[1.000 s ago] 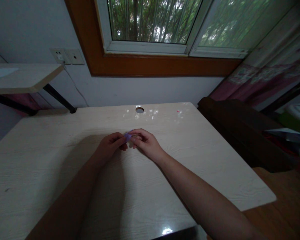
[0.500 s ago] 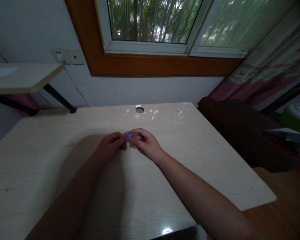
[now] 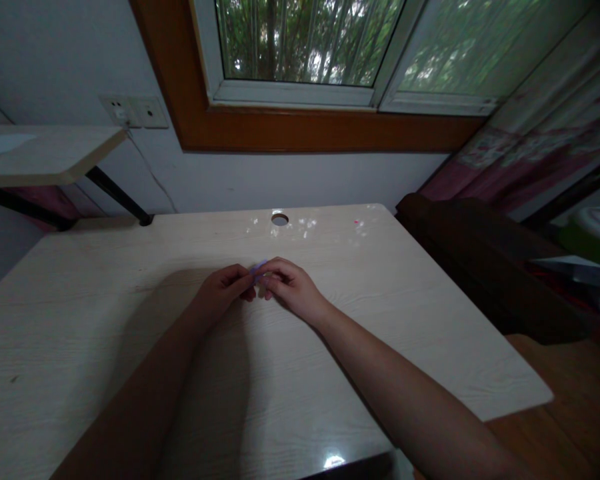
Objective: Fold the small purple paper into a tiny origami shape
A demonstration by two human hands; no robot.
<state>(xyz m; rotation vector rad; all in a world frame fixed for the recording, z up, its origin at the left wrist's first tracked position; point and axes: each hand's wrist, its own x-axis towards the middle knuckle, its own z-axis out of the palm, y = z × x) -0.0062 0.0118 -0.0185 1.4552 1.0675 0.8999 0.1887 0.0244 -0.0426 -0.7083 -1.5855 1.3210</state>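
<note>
A small purple piece of what looks like folded paper (image 3: pixel 259 267) is held between my two hands, just above the middle of the pale wood-grain table (image 3: pixel 405 320). My left hand (image 3: pixel 226 283) pinches its near left end between thumb and forefinger. From the other side, my right hand (image 3: pixel 294 284) has its fingertips on the piece, forefinger bent over it and thumb below. The fingers cover most of the purple piece, so its full shape is hidden.
Toward the table's back edge is a round cable hole (image 3: pixel 280 219), with a tiny red speck (image 3: pixel 357 222) to its right. A raised shelf (image 3: pixel 55 157) on black legs stands at the back left. A dark object's edge (image 3: pixel 360 468) shows at the bottom.
The purple piece has turned between my fingers and shows less of its face, its top now sticking up behind the right forefinger. Both hands stay almost in place.
</note>
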